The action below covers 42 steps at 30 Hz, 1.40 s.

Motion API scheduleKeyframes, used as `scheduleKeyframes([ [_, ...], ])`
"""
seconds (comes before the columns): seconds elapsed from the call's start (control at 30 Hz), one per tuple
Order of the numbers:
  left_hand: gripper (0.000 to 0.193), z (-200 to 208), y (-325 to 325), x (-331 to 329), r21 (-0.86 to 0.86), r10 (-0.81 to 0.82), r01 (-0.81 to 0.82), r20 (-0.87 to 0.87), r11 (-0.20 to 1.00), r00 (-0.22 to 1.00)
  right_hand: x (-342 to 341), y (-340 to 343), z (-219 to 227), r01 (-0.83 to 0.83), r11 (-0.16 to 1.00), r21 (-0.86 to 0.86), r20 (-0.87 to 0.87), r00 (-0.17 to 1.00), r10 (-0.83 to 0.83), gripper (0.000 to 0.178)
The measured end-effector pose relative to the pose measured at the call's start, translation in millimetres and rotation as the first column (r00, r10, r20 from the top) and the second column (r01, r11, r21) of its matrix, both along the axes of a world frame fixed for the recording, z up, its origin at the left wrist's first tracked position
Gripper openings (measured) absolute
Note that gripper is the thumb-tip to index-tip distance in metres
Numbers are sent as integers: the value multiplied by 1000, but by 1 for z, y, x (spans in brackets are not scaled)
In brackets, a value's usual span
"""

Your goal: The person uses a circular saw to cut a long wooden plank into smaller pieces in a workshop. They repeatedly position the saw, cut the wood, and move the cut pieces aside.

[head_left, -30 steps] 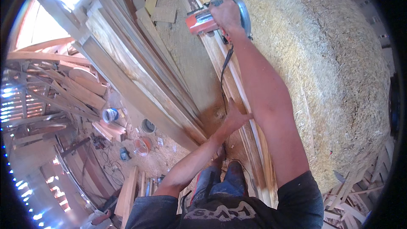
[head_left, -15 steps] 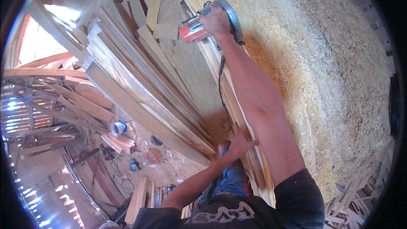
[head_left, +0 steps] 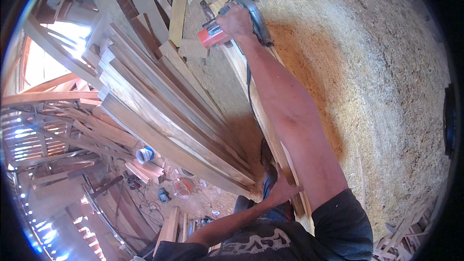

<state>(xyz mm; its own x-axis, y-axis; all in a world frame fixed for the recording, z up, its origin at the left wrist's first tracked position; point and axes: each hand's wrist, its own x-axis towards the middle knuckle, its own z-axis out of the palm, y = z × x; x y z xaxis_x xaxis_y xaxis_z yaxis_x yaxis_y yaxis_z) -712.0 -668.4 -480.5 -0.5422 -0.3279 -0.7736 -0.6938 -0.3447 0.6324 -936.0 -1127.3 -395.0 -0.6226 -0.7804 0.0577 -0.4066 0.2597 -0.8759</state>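
Your right hand (head_left: 236,21) is wrapped around the top handle of the circular saw (head_left: 211,36), arm nearly straight; trigger finger not visible, so can't tell if it's pressed; saw sits near the far end of the long board (head_left: 266,122), blade hidden, spin can't be told; with that reach you may have little leverage, so a kickback or a bind in the wood could twist the saw off line.

Your left hand (head_left: 284,188) is spread, thumb and fingers apart, at the board's near part, well apart from the saw; how firmly it presses can't be told; if it's a light touch, the board could shift or rattle and pinch the blade; sliding it up the wood would be the bigger danger.

Power cord (head_left: 249,82) drops from the saw's rear along the board's left side, toward your legs; a snag there could tug the saw, or slack could stray toward the blade.

Brown sawdust (head_left: 299,43) lies right of the board, over a big pale shavings heap (head_left: 377,92); dust could hide the board's edge, and heat or a spark could set it smouldering; stacked planks (head_left: 159,101) lean in on your left, so stepping back or sideways might trip you.
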Motion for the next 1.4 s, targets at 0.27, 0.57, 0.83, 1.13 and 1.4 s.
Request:
scheduleKeyframes([
  [0.27,113,3,-4,2,116,-39,40,-14,992,999,-14,-57,7,-57,996,65,52,997,54,52],
  [0.57,97,7,2,5,237,-119,127,-48,963,992,-31,-104,1,-83,997,4,133,988,82,44],
  [0.83,84,6,-13,0,277,-165,180,-78,944,983,-32,-131,-3,-19,998,-60,113,993,26,39],
  [1.13,70,3,-78,11,336,-392,445,-215,830,894,-29,-145,-1,62,998,16,110,992,-63,48],
  [1.4,60,-37,-261,116,-196,76,-74,2,978,997,-24,-129,10,-135,975,179,251,964,87,45],
])
